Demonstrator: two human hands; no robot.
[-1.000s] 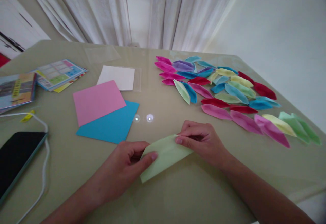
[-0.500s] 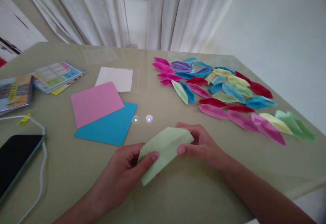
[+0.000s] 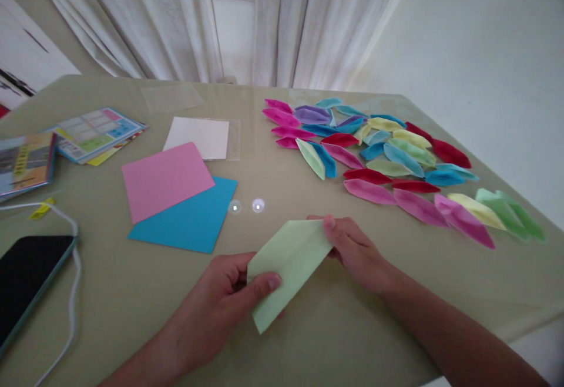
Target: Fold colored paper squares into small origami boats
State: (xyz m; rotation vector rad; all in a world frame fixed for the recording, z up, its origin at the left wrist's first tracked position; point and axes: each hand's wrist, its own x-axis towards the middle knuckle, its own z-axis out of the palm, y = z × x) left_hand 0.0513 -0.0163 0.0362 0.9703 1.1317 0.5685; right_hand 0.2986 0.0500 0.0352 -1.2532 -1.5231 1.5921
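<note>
Our left hand point(image 3: 220, 298) pinches, thumb on top. Our right hand point(image 3: 356, 253) pinches too, nearer the bench's point(image 3: 277, 181) far edge.

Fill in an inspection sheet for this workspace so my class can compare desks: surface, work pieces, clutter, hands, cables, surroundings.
Surface: pale, glossy table with two bright reflections.
Work pieces: creased light green paper in the hands; many-coloured folded paper pieces spread at right; pink paper overlapping blue paper, with white paper behind.
Clutter: phone, dark screen up; printed booklet and cards at far left.
Hands: left hand grips the green paper's near-left end, thumb on top; right hand pinches its far-right corner.
Cables: white cable passes the phone's corner; plugged in or not, cannot tell.
Surroundings: pale curtains behind, plain wall at right.
</note>
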